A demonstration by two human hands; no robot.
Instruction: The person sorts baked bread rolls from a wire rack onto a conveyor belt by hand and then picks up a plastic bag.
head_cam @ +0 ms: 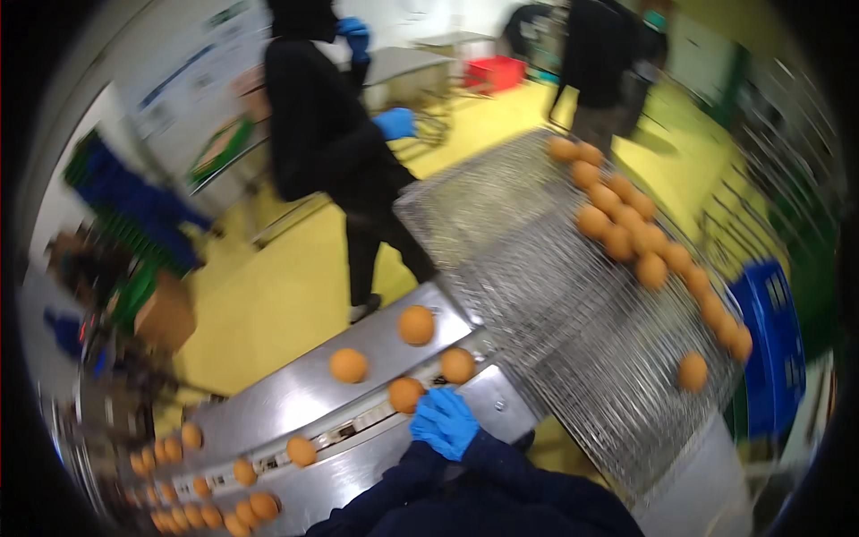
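My left hand (429,429) and my right hand (449,411), both in blue gloves, lie one over the other at the near edge of a narrow conveyor (362,424). Just beyond the fingertips sits a brown round food ball (405,395), perhaps an egg; whether a finger touches it is unclear. Another brown ball (458,366) lies on the conveyor to its right. Two more rest on the steel ledge (268,382) behind. Farther left, several balls stand on the belt and both ledges. No held item shows, but the overlapped palms are hidden.
A wire-mesh conveyor (537,295) on the right carries several brown balls along its far edge. A person in dark clothes and blue gloves (322,134) is beyond the ledge. Another person (594,60) stands farther back. A blue crate (768,349) is at the right.
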